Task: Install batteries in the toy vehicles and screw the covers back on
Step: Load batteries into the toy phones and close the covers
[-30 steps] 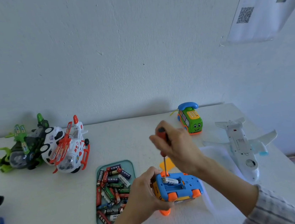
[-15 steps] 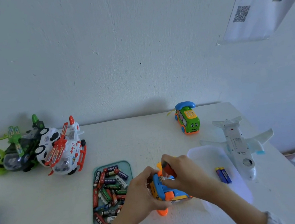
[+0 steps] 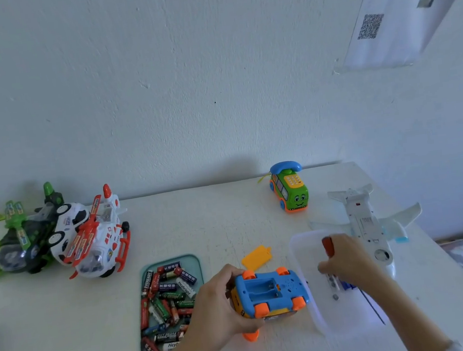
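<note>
steadying the overturned blue toy car (image 3: 269,291) on the table, the left hand (image 3: 217,308) is gripping its side, keeping the empty battery bay facing up. the right hand (image 3: 349,263), clutching the red-handled screwdriver (image 3: 327,246), is reaching into the clear tray (image 3: 327,321), seemingly over used batteries (image 3: 333,282).

Single head cam – looks fwd & down over the table (image 3: 230,219), wall behind.
</note>
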The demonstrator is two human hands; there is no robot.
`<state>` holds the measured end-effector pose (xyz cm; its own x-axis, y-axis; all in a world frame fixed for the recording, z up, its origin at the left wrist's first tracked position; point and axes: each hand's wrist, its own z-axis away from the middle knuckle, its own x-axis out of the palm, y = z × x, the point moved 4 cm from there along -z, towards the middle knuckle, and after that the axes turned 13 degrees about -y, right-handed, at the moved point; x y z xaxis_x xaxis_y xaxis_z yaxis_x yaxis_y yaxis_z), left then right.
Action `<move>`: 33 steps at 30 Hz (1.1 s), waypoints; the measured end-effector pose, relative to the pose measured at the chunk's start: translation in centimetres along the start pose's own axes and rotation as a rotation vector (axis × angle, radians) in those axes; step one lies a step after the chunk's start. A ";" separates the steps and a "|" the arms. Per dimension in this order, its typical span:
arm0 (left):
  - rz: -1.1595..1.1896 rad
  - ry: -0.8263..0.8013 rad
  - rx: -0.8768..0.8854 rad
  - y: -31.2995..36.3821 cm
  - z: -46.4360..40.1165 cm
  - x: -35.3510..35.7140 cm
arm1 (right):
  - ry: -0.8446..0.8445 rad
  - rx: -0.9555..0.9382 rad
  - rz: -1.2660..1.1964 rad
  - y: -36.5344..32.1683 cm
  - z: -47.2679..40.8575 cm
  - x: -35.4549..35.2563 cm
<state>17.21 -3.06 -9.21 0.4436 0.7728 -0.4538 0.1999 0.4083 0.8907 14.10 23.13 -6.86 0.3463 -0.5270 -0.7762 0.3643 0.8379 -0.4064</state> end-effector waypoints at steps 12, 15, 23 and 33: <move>-0.011 0.408 0.036 2.4 1.8 -8.2 | 0.127 -0.264 0.115 -6.2 2.1 0.3; -0.014 0.545 0.027 2.3 3.3 -11.4 | 0.180 -0.548 0.222 -10.6 3.0 2.3; -0.041 0.769 -0.048 1.3 8.7 -15.7 | -0.103 -0.272 0.410 -13.5 -0.8 10.6; -0.021 0.860 -0.100 -0.3 12.2 -16.9 | -0.074 -0.641 0.281 -15.0 1.0 13.2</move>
<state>20.31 -22.20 -1.48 -0.3822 0.8473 -0.3688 0.1045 0.4361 0.8938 14.10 3.41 -10.50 0.4184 -0.2671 -0.8681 -0.3212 0.8505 -0.4165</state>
